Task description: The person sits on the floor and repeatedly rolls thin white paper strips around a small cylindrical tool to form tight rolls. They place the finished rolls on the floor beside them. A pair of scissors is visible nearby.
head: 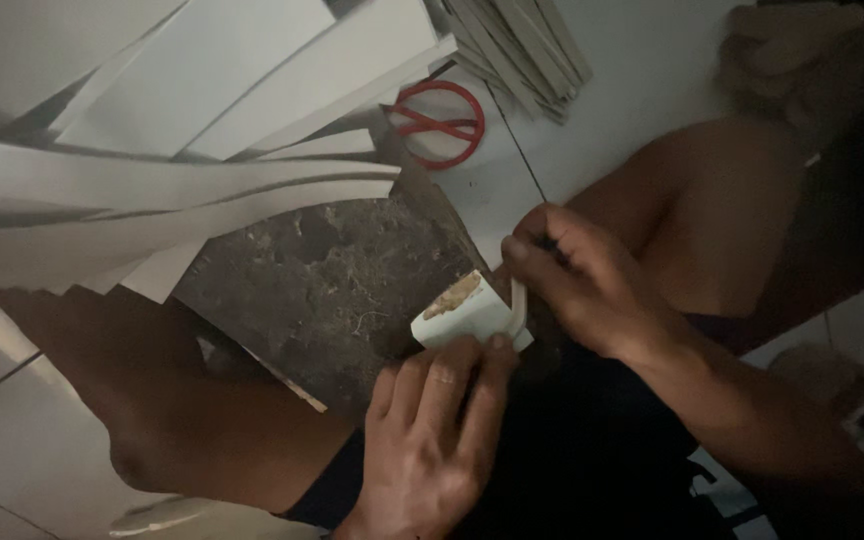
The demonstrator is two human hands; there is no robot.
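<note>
— Far to the left of the left hand [432, 440]?
— Long pale card strips [152, 190], fanned out and bending under their own length. Looks light and floppy, easy to crease.

— Directly beyond that hand?
— Dark mottled slab [342, 280], propped across the bare knees. Appears stiff and heavy, a work surface rather than a thing to lift.

— Left hand itself?
— Fingers stretched forward, tips pressing down on the near edge of a small pale card piece [467, 315] with a brownish smear on its top. Pinning it more than gripping it.

— How would that piece handle?
— Probably light, thin, fairly stiff when short, yet bendable. Smear looks sticky, so best taken by the clean edges, not the smeared face.

— Just right of the piece?
— Narrow pale strip [520, 305], standing up against the piece's right edge, pinched near the top by the right hand [592, 285]. Clenched around it, thumb and fingers closed. Something dark between the fingers too, impossible to tell what.

— Beyond the right hand?
— Red-handled scissors [442, 122] on the white floor [642, 70], well apart, beside a stack of grey card strips [522, 45].
</note>
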